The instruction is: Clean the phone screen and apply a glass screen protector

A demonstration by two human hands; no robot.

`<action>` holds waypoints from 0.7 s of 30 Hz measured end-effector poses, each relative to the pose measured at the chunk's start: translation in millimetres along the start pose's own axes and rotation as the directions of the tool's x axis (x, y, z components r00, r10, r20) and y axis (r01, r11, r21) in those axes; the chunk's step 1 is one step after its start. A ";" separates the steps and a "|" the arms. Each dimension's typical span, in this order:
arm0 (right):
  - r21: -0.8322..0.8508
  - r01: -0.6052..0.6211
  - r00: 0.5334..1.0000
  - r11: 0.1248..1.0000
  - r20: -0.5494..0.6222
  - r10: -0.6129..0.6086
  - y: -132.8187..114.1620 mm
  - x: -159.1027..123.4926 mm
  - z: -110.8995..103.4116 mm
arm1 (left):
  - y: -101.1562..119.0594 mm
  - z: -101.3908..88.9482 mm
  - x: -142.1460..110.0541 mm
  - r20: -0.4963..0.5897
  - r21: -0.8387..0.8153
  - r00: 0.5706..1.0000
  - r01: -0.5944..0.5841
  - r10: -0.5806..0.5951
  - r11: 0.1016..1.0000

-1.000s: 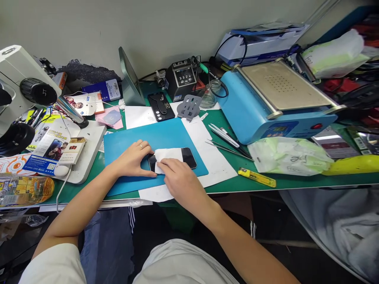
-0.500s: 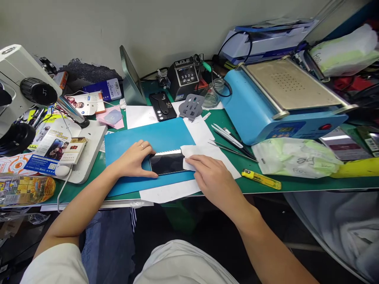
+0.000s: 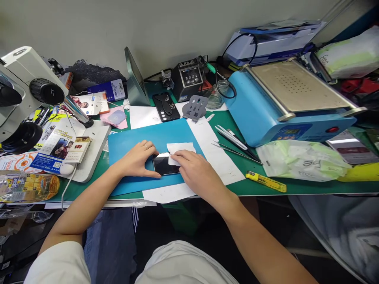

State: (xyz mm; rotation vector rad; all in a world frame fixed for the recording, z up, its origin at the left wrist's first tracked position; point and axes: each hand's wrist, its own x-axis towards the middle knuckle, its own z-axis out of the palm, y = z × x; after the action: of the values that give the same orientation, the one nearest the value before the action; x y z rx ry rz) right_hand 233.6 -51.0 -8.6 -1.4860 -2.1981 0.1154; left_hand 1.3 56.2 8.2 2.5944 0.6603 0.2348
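A black phone [image 3: 164, 164] lies screen up on a blue mat [image 3: 130, 138] on the green bench. My left hand [image 3: 136, 158] clasps the phone's left end, thumb at the near edge and fingers curled over the far edge. My right hand [image 3: 194, 170] presses a white cloth [image 3: 179, 149] flat onto the right part of the screen, hiding that end of the phone. White paper sheets [image 3: 217, 156] lie under and beside the mat.
A microscope [image 3: 26, 86] stands at the left on a white base with leaflets. A blue heating machine [image 3: 281, 102] fills the right. Tweezers [image 3: 233, 146], a yellow knife [image 3: 265, 181], a plastic bag [image 3: 302, 159], a soldering station [image 3: 189, 77] and a second phone [image 3: 167, 106] lie around.
My right hand swept the white cloth from the phone's left part out past its right end, then back leftward onto the screen. My left hand stayed on the phone's left end.
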 end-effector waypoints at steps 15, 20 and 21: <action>0.034 0.106 0.994 0.994 0.019 -0.107 -26.6 10.1 13.1 | -1.0 1.4 -0.5 -0.014 -0.005 1.000 -0.010 0.010 1.000; -0.010 0.090 0.996 0.996 0.012 -0.090 -13.5 -4.4 3.5 | -2.7 2.8 -0.4 -0.014 0.000 1.000 -0.020 0.020 1.000; -0.018 0.090 0.996 0.996 0.017 -0.090 -13.7 -7.6 2.0 | -2.6 2.8 -0.3 -0.010 -0.001 1.000 -0.019 0.019 1.000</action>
State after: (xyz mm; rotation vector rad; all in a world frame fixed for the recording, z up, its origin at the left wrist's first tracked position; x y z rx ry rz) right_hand 223.4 -63.0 -8.4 -1.3976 -2.2809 0.0767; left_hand 0.7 57.1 4.5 2.6014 0.6391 0.2545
